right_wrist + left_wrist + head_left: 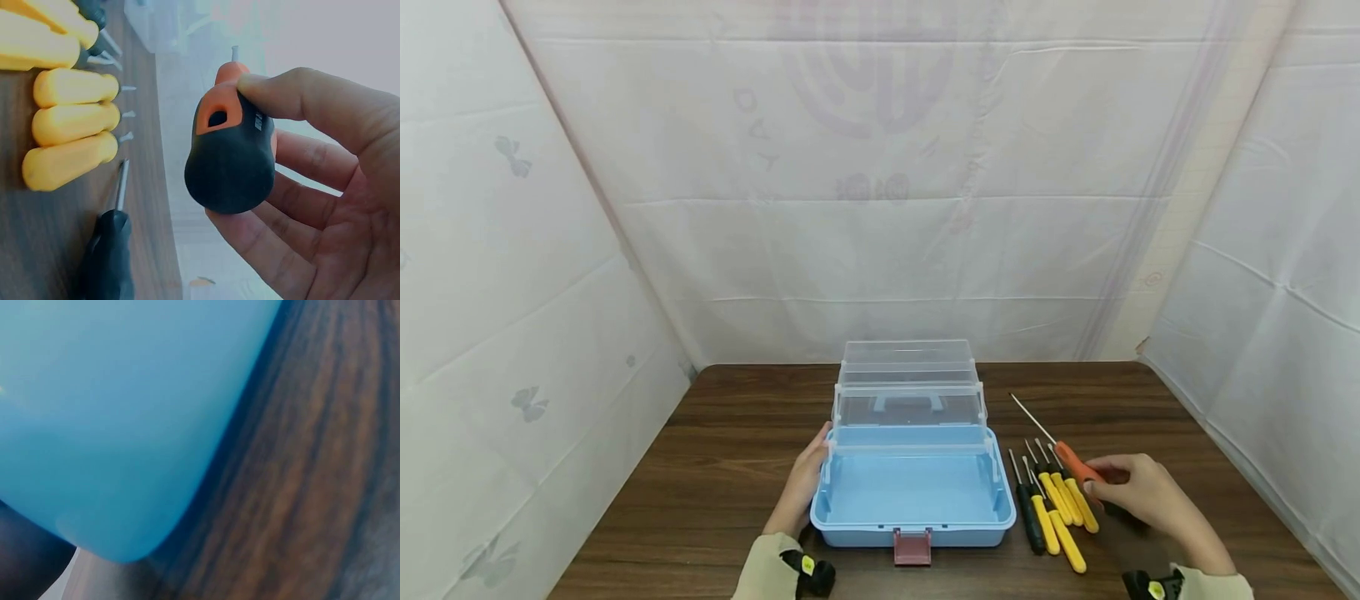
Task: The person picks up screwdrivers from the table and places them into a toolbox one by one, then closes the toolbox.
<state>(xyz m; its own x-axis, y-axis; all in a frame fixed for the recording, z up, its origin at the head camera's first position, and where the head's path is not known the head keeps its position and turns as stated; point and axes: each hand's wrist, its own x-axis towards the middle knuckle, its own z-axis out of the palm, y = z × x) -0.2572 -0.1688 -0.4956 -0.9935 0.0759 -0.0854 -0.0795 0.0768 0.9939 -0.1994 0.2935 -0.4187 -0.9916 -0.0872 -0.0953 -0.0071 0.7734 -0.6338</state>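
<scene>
My right hand [1138,492] pinches a large orange-and-black screwdriver [1077,462] by its handle, thumb on one side and fingers on the other. Its long shaft points away and to the left; in the right wrist view its black butt end [230,172] faces the camera. Beside it lie several yellow-handled screwdrivers [1067,542] and a black-handled one [1030,518]. At the left, my left hand [803,483] rests against the side of a light blue toolbox [850,536] with its fingers straight. The blue wall [137,425] fills much of the left wrist view.
The toolbox's transparent lid [910,375] stands raised at the back, and its reddish latch [912,550] hangs down in front. All this sits on a dark wood table [730,467], walled by white sheeting [880,250] behind and at both sides.
</scene>
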